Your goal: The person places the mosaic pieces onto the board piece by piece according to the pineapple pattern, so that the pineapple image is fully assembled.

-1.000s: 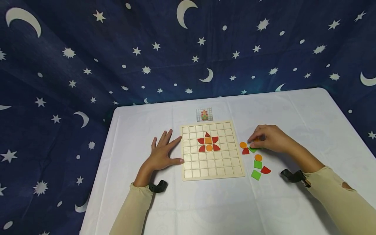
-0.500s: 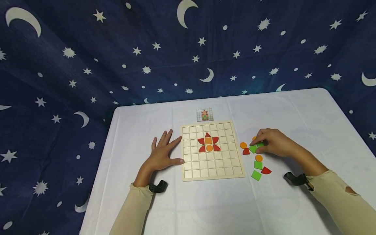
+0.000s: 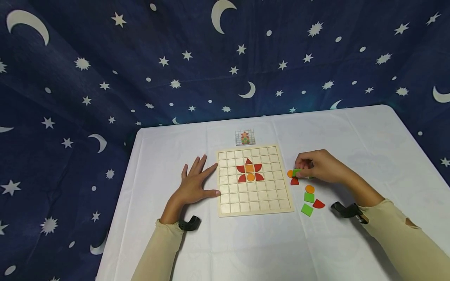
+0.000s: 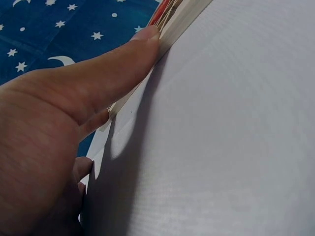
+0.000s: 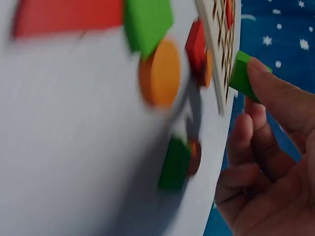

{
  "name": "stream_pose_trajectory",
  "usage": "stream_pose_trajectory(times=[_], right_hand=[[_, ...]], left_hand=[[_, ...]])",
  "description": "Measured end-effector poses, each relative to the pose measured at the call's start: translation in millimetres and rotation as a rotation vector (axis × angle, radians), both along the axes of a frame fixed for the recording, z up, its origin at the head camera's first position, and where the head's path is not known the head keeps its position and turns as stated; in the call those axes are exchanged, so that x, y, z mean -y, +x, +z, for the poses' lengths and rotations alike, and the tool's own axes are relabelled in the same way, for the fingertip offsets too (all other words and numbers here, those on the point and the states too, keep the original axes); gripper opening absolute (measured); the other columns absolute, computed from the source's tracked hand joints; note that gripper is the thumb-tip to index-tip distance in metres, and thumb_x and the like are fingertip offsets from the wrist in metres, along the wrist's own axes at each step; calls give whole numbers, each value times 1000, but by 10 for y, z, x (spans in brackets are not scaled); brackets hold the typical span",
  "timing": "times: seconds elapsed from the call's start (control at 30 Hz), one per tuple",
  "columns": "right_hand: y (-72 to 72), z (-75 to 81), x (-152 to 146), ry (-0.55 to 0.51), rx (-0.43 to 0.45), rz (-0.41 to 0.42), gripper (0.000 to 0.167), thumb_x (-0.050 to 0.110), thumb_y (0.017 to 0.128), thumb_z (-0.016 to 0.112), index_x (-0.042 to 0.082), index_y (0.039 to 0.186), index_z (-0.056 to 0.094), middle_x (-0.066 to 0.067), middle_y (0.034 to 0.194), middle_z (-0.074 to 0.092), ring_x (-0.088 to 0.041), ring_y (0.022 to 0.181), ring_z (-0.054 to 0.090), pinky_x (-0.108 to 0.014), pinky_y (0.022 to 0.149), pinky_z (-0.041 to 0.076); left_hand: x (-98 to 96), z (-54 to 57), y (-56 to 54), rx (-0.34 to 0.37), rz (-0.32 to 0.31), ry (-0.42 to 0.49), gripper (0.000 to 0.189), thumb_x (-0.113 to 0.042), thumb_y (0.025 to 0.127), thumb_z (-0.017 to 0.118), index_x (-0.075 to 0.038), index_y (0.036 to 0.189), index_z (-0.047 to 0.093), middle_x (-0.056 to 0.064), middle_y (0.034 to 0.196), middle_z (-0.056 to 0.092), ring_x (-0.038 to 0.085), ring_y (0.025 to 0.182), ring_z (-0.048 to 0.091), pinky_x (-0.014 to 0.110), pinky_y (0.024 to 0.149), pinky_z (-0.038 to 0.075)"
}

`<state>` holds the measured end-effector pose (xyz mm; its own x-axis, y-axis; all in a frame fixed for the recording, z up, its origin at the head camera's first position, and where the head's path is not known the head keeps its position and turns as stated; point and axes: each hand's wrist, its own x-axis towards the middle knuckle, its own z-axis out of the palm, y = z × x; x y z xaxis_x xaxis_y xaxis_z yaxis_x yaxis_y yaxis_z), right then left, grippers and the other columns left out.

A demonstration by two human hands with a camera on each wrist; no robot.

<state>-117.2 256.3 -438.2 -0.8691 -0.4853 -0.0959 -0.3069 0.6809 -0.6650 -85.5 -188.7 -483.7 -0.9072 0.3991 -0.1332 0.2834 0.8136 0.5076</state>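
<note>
A wooden grid board (image 3: 267, 205) lies on the white table; on it sit a red triangle (image 3: 248, 161), an orange square (image 3: 249, 168), an orange disc (image 3: 250, 177) and several red quarter-circles (image 3: 258, 167). My left hand (image 3: 192, 188) rests with spread fingers at the board's left edge, thumb and index finger touching it. Right of the board, my right hand (image 3: 321, 166) pinches a green square tile (image 5: 241, 76) between thumb and fingers, raised above the table. Another green tile (image 5: 174, 164) lies below that hand, mostly hidden in the head view.
Loose tiles lie right of the board: orange discs (image 3: 309, 189), red quarter-circles (image 3: 318, 203) and green squares (image 3: 307, 210). A small pattern card (image 3: 245, 137) lies behind the board. A dark blue star-and-moon cloth (image 3: 197, 70) hangs beyond the table.
My right hand has picked up a green square tile from the loose pieces, lifted it and moved it slightly left toward the board. My left hand has not moved.
</note>
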Motion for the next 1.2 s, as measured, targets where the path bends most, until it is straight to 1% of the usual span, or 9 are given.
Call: stream_pose_trajectory(times=[0.1,0.3,0.4,0.57,0.73,0.87,0.97,1.03,1.2], right_hand=[[0,-12,137,-58,28,8,20,18,80,88,24,85,69,8,70,60,-11,67,55,-24,61,46],[38,-50,414,-127,117,5,18,18,83,86,21,89,69,6,71,62,-13,65,59,-24,59,49],[69,-68,554,-159,142,8,16,18,85,84,19,92,70,5,74,63,-13,68,59,-24,60,50],[124,-90,770,-173,144,-6,12,18,87,83,19,93,72,5,76,63,-15,75,58,-23,68,48],[167,-115,955,-176,174,-28,12,16,86,83,17,93,73,5,80,67,-15,74,61,-24,68,50],[184,-166,1071,-163,154,-23,12,16,84,84,17,91,74,7,78,68,-12,72,62,-23,68,51],[196,-191,1138,-151,101,-17,11,15,83,85,18,88,75,9,75,68,-9,71,62,-24,68,50],[204,-198,1174,-149,69,-13,11,13,82,85,18,85,76,10,73,68,-8,70,61,-24,68,50],[229,-204,1247,-139,29,-13,11,12,81,84,20,82,76,12,71,67,-7,68,59,-24,66,49]], left_hand=[[-1,3,5,0,-4,5,97,-60,78,81,-29,159,38,10,174,5,35,161,-3,68,121,-7],[-5,20,10,12,-3,9,98,-60,78,81,-29,160,37,9,174,5,34,161,-4,67,121,-8],[-5,26,10,10,-3,7,97,-60,78,80,-29,160,37,9,174,5,34,161,-4,68,121,-8],[-4,26,7,11,0,5,97,-59,78,81,-29,160,37,9,174,5,34,161,-4,68,121,-8],[-5,26,5,11,-1,9,98,-59,78,81,-29,159,37,10,174,6,35,161,-4,68,121,-8],[1,2,-2,-7,-5,11,97,-59,77,82,-29,159,38,10,174,6,35,161,-3,68,121,-8],[8,-18,-9,-13,-7,13,98,-60,77,82,-30,159,38,10,174,5,34,161,-3,68,121,-7],[9,-21,-12,-11,-9,19,98,-59,77,82,-29,159,38,10,174,5,35,161,-4,69,120,-8],[7,-9,-9,-10,-10,24,97,-60,77,82,-29,159,38,11,174,6,36,160,-3,70,120,-7]])
